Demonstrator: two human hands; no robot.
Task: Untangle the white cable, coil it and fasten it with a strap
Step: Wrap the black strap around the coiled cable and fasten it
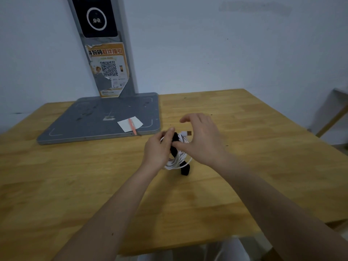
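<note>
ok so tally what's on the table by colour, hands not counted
white: 2, the coiled cable and the paper slip
black: 1, the strap around the coil
grey: 1, the stand base
orange-pink: 1, the pen on the slip
total: 5

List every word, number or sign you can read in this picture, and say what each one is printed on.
"身份码取件指引": headline of the torn orange paper poster on the grey metal stand.
QR code on the same poster: a sign, not readable text.
Small print beneath it: too small to read.
Circle icon on the black screen: no words.
</note>
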